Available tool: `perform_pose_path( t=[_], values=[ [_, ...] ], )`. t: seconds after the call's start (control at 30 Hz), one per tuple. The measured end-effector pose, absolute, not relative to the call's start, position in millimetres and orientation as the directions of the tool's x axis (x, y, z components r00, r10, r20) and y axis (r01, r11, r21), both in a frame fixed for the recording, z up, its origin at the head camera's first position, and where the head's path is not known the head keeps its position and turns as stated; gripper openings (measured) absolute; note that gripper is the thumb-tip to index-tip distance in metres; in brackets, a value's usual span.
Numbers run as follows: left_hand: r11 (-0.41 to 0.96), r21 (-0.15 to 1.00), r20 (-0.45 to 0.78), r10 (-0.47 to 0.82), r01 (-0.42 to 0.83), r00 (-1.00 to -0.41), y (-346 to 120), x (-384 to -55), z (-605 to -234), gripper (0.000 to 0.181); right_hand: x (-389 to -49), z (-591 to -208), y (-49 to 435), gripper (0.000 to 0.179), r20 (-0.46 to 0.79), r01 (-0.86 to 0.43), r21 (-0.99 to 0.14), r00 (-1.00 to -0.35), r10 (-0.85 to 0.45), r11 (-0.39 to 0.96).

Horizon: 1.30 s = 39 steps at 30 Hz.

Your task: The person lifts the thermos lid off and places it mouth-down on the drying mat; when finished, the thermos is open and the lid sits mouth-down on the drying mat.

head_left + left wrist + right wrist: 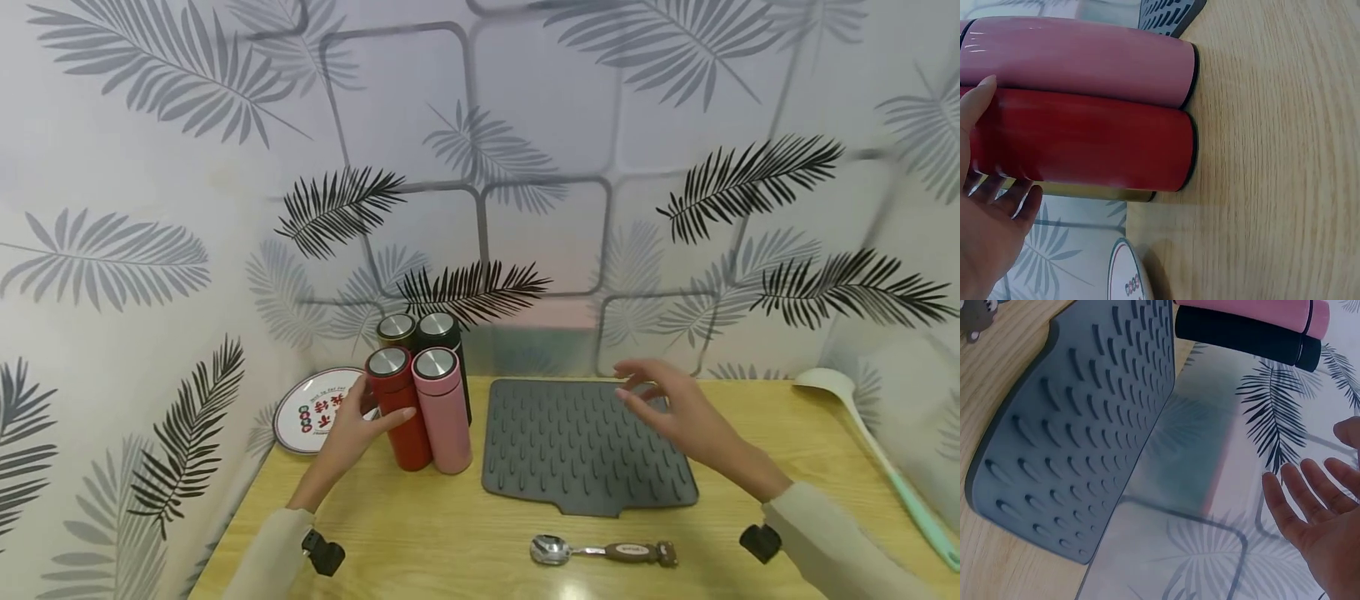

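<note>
My left hand [352, 421] is at the red thermos bottle [408, 429], thumb across its front and fingers curled along its left side. In the left wrist view the thumb lies over the red body near the pink thermos bottle [1085, 59], which stands upright right beside it. Behind these two stand a black thermos bottle [438, 325] and an olive-gold one [396, 326], mostly hidden. My right hand [686, 412] hangs in the air over the right side of the grey ridged mat [577, 442], fingers loosely bent, holding nothing.
A white plate [315, 408] with red lettering leans at the left, behind my left hand. A spoon [600, 551] with a brown bear-shaped handle lies in front of the mat. Along the right edge rests a ladle [862, 417] with a mint handle. Patterned wall covering closes the back.
</note>
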<state>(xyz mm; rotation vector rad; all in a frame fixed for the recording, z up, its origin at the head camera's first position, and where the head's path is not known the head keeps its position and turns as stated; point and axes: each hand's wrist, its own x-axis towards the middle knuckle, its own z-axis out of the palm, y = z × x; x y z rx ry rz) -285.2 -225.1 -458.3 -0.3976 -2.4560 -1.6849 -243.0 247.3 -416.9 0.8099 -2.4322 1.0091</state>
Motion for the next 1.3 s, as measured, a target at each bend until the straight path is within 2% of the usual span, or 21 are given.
perform_pose_path(
  t=[0.33, 0.47, 0.7, 0.9, 1.1, 1.3],
  values=[
    [0.287, 0.911, 0.312, -0.014, 0.295, -0.950, -227.6, -278.5, -464.2, 0.063, -240.1, -410.9, 228.4, 0.040, 0.507, -0.649, -0.539, -0.759, -0.409, 0.537],
    [0.274, 0.904, 0.351, -0.042, 0.327, -0.935, -234.9, -270.6, -450.2, 0.063, -238.2, -408.0, 222.3, 0.040, 0.507, -0.653, -0.552, -0.757, -0.413, 0.519],
    [0.288, 0.848, 0.467, -0.014, 0.444, -0.884, -240.2, -255.3, -413.1, 0.058, -233.8, -397.7, 211.1, 0.042, 0.488, -0.654, -0.579, -0.756, -0.436, 0.487],
    [0.353, 0.779, 0.530, 0.070, 0.518, -0.845, -223.1, -237.6, -391.7, 0.049, -229.8, -389.7, 204.5, 0.043, 0.503, -0.672, -0.584, -0.740, -0.447, 0.456],
    [0.406, 0.677, 0.565, 0.246, 0.613, -0.787, -194.7, -223.2, -383.0, 0.063, -225.9, -384.9, 195.4, 0.047, 0.523, -0.694, -0.587, -0.718, -0.459, 0.418],
    [0.402, 0.654, 0.533, 0.356, 0.640, -0.768, -172.6, -213.5, -378.5, 0.067, -220.0, -380.8, 186.5, 0.050, 0.520, -0.699, -0.597, -0.711, -0.473, 0.395]
  ],
)
